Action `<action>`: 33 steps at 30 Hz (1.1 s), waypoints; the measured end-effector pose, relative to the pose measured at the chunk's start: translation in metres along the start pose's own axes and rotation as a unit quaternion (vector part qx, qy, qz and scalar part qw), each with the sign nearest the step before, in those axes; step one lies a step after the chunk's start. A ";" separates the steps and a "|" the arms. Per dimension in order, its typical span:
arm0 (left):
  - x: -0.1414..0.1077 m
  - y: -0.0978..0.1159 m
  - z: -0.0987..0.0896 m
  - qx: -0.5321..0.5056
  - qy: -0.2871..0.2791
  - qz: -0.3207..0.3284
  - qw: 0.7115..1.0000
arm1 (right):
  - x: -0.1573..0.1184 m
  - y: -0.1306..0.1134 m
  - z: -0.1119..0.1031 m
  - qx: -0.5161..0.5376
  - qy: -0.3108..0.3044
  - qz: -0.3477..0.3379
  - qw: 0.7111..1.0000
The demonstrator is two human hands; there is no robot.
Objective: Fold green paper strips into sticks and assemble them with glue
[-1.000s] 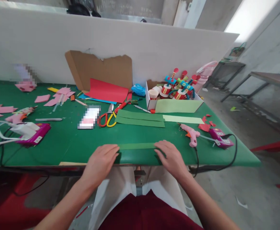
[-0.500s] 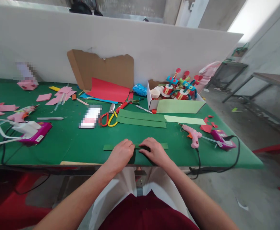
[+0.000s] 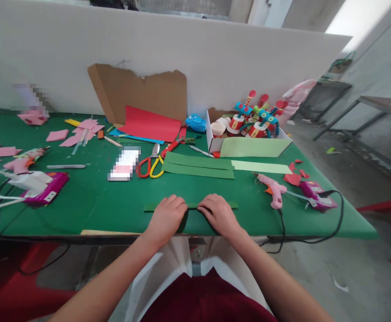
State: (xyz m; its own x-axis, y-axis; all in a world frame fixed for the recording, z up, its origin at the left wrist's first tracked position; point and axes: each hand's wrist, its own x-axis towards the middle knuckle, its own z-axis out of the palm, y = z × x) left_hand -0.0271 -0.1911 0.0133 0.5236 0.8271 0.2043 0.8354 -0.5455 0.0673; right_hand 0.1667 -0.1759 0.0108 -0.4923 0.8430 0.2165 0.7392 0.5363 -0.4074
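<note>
A narrow green paper strip point(image 3: 192, 206) lies crosswise near the front edge of the table, its ends showing beyond both hands. My left hand point(image 3: 169, 215) is closed on the strip left of its middle. On the other side, my right hand point(image 3: 219, 213) pinches the strip between thumb and fingers. The undersides of both hands are hidden. Wider green paper strips point(image 3: 198, 166) lie just beyond, beside scissors point(image 3: 151, 166) with one red and one yellow handle. A pale green strip point(image 3: 262, 167) extends to their right.
A pink glue gun point(image 3: 272, 190) and purple power strip point(image 3: 318, 197) lie right, their black cord hanging over the edge. Left are another glue gun point(image 3: 24, 162) and power strip point(image 3: 48, 190). A box point(image 3: 255, 147) of cup figures and red paper point(image 3: 151, 124) stand behind.
My right thumb and fingers have come together on the strip, where a gap showed before. My right hand sits slightly farther right. The view has shifted a little.
</note>
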 end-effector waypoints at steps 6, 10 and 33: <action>0.007 -0.004 -0.002 -0.036 -0.015 -0.035 0.999 | 0.003 -0.001 -0.001 0.019 -0.007 0.050 0.999; 0.004 -0.003 -0.001 -0.004 -0.021 -0.008 1.000 | -0.003 0.000 0.005 -0.029 0.013 0.008 0.999; -0.050 -0.046 -0.004 0.088 0.080 -0.002 0.993 | -0.044 0.057 -0.031 -0.082 0.077 -0.074 0.991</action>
State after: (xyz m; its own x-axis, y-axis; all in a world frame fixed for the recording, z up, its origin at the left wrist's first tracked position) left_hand -0.0920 -0.2081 0.0039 0.4995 0.7889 0.3580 0.8606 -0.4994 -0.1001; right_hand 0.2452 -0.1810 0.0055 -0.5340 0.7444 0.4008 0.7357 0.6428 -0.2136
